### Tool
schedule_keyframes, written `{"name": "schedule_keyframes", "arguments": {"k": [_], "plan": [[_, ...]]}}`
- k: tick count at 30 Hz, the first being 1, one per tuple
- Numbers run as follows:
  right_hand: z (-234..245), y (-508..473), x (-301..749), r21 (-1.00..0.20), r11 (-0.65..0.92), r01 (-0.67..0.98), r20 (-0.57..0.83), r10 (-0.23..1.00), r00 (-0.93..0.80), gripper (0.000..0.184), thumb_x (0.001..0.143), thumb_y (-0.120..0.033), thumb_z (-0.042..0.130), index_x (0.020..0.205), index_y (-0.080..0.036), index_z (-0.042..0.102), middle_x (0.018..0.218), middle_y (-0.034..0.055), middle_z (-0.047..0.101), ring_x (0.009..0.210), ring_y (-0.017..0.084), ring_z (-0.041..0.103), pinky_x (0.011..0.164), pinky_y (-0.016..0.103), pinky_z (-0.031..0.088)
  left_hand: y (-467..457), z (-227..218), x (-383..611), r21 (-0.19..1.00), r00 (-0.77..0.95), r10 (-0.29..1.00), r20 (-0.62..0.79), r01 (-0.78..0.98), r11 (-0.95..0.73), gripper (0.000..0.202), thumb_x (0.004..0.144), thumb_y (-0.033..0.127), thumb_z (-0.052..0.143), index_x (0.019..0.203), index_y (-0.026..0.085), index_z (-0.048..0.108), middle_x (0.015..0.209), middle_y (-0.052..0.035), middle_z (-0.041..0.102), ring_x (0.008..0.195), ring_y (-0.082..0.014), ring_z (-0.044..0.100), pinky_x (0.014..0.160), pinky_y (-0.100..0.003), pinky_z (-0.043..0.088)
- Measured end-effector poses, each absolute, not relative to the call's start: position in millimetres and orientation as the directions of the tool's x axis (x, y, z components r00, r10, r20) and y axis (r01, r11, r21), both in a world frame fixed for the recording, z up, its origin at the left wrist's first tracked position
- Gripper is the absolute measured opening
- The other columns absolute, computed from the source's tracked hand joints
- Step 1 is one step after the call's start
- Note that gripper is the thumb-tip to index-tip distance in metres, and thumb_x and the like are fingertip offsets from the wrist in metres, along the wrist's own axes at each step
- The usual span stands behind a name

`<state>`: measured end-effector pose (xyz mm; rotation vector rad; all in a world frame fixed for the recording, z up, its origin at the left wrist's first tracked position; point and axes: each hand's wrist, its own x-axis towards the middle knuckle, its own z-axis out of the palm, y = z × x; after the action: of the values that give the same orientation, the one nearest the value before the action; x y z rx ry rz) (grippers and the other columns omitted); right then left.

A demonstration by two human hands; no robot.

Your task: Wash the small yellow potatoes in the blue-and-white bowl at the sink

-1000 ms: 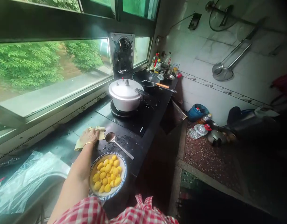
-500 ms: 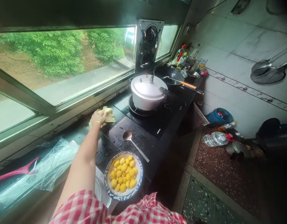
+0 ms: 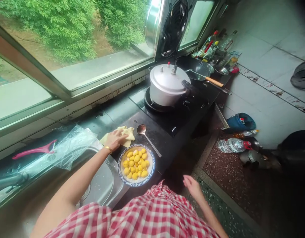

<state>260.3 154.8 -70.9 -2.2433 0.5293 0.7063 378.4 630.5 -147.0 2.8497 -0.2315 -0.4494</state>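
Observation:
My left hand (image 3: 115, 139) presses flat on a yellowish cloth (image 3: 127, 133) on the dark counter (image 3: 164, 145), just behind a blue-rimmed bowl (image 3: 136, 163) of yellow pieces. A metal spoon (image 3: 149, 138) lies to the right of the cloth. My right hand (image 3: 192, 186) hangs free beside my red checked clothing, fingers apart, holding nothing. A silver pressure cooker (image 3: 168, 86) sits on the stove further back.
A steel sink (image 3: 100, 185) lies left of the bowl, with a clear plastic bag (image 3: 65, 150) and a pink handled tool (image 3: 33, 151) beyond. A black wok (image 3: 195, 67) with a spatula and several bottles stand at the far end. Water bottles and pots lie on the floor.
My left hand has dragged the cloth back from near the window wall to just behind the bowl. My right hand has come into view. The view has tilted downward.

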Motion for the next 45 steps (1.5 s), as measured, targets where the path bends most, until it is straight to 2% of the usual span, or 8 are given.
{"name": "schedule_keyframes", "arguments": {"k": [3, 5, 8, 12, 28, 36, 40, 45], "plan": [[-75.2, 211.2, 303.5, -0.648, -0.543, -0.534, -0.688, 0.116, 0.716, 0.054, 0.076, -0.056, 0.049, 0.113, -0.018, 0.056, 0.092, 0.0110, 0.066, 0.075, 0.020, 0.065, 0.073, 0.037, 0.053, 632.4, -145.2, 351.3, 0.317, 0.942, -0.198, -0.272, -0.107, -0.942, 0.048, 0.082, 0.017, 0.043, 0.122, 0.039, 0.057, 0.137, -0.0027, 0.042, 0.113, -0.0284, 0.042, 0.091, -0.042, 0.037], [-76.3, 255.2, 322.5, -0.648, -0.534, -0.543, -0.738, 0.265, 0.621, 0.060, 0.078, -0.052, 0.051, 0.127, -0.019, 0.045, 0.096, 0.0088, 0.065, 0.070, 0.016, 0.064, 0.068, 0.033, 0.054, 640.3, -143.0, 348.6, 0.320, 0.969, -0.042, -0.242, 0.038, -0.947, 0.046, 0.083, 0.017, 0.040, 0.122, 0.034, 0.059, 0.133, -0.0051, 0.046, 0.110, -0.0256, 0.045, 0.093, -0.038, 0.037], [-82.4, 303.0, 330.1, -0.617, -0.529, -0.583, -0.785, 0.361, 0.503, 0.059, 0.082, -0.054, 0.048, 0.129, -0.020, 0.041, 0.094, 0.0081, 0.065, 0.067, 0.015, 0.063, 0.061, 0.032, 0.054, 651.1, -140.9, 358.8, 0.265, 0.934, 0.302, -0.189, 0.345, -0.900, 0.046, 0.089, 0.024, 0.035, 0.131, 0.026, 0.051, 0.136, -0.0135, 0.041, 0.111, -0.0298, 0.045, 0.092, -0.044, 0.038], [-99.8, 321.3, 320.9, -0.680, -0.480, -0.554, -0.730, 0.366, 0.578, 0.052, 0.082, -0.060, 0.046, 0.116, -0.021, 0.055, 0.102, 0.0087, 0.066, 0.082, 0.020, 0.065, 0.068, 0.037, 0.055, 638.9, -144.4, 367.1, 0.218, 0.866, 0.459, -0.197, 0.495, -0.841, 0.046, 0.091, 0.038, 0.032, 0.135, 0.033, 0.044, 0.145, -0.0123, 0.031, 0.118, -0.0387, 0.038, 0.087, -0.054, 0.037], [-53.7, 141.6, 298.9, -0.840, -0.176, -0.513, -0.518, -0.021, 0.855, 0.064, 0.074, -0.058, 0.059, 0.118, -0.012, 0.056, 0.117, 0.0126, 0.064, 0.105, 0.026, 0.061, 0.083, 0.035, 0.053, 435.7, -126.1, 265.2, 0.333, 0.956, 0.194, -0.218, 0.260, -0.906, 0.047, 0.088, 0.024, 0.041, 0.130, 0.046, 0.045, 0.145, -0.0010, 0.036, 0.125, -0.0309, 0.033, 0.091, -0.049, 0.032], [-61.2, 109.2, 289.2, -0.835, -0.159, -0.527, -0.531, -0.024, 0.847, 0.051, 0.076, -0.048, 0.060, 0.112, -0.012, 0.060, 0.106, 0.0102, 0.069, 0.101, 0.024, 0.063, 0.079, 0.033, 0.055, 389.2, -128.4, 147.8, 0.338, 0.988, 0.118, -0.097, 0.145, -0.930, 0.049, 0.088, 0.020, 0.041, 0.127, 0.048, 0.047, 0.141, 0.0014, 0.042, 0.121, -0.0268, 0.039, 0.090, -0.044, 0.035], [-62.9, 137.1, 283.9, -0.819, -0.164, -0.549, -0.568, 0.101, 0.817, 0.047, 0.078, -0.044, 0.060, 0.112, -0.011, 0.060, 0.102, 0.0098, 0.070, 0.100, 0.023, 0.063, 0.077, 0.032, 0.056, 384.2, -124.3, 90.1, 0.241, 0.914, 0.387, -0.120, 0.405, -0.882, 0.046, 0.090, 0.022, 0.037, 0.129, 0.044, 0.047, 0.142, -0.0015, 0.041, 0.123, -0.0275, 0.038, 0.088, -0.044, 0.036], [-68.9, 206.1, 273.4, -0.736, -0.204, -0.645, -0.676, 0.260, 0.690, 0.044, 0.082, -0.044, 0.056, 0.114, -0.013, 0.057, 0.090, 0.0068, 0.070, 0.074, 0.019, 0.067, 0.062, 0.035, 0.059, 407.0, -111.8, 19.4, 0.062, 0.568, 0.806, -0.166, 0.822, -0.566, 0.046, 0.091, 0.025, 0.031, 0.134, 0.039, 0.044, 0.144, -0.0045, 0.037, 0.119, -0.0291, 0.039, 0.085, -0.043, 0.037]]}}
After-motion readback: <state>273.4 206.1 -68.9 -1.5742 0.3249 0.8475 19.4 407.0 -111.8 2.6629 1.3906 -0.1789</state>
